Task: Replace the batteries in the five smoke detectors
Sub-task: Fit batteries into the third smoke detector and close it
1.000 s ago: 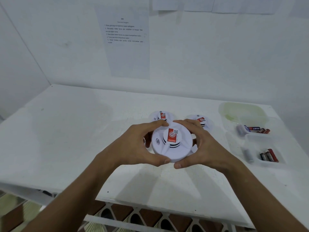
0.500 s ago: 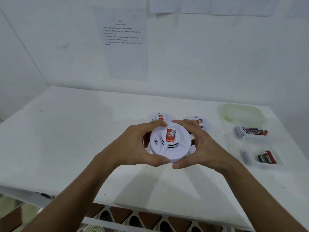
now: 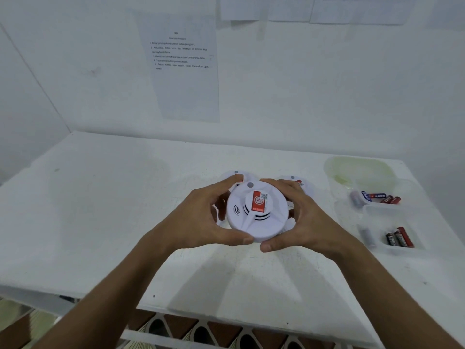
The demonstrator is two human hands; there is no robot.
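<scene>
A round white smoke detector (image 3: 256, 215) with a red label is held above the white table (image 3: 100, 210), face up and tilted a little. My left hand (image 3: 203, 220) grips its left rim, thumb at the near edge. My right hand (image 3: 304, 222) grips its right rim the same way. Behind it lie two more white detectors, one at the back left (image 3: 235, 175) and one at the back right (image 3: 295, 181), both partly hidden by my fingers. Red and black batteries (image 3: 398, 239) lie in a clear tray at the right.
A second clear tray holds more batteries (image 3: 380, 197) farther back on the right, with a greenish clear lid or bowl (image 3: 359, 170) behind it. A printed instruction sheet (image 3: 180, 64) hangs on the wall. The table's front edge (image 3: 176, 311) is close to me.
The detector in my hands has turned slightly, its label now more upright and its small grey button showing at the top. Both hands keep the same grip.
</scene>
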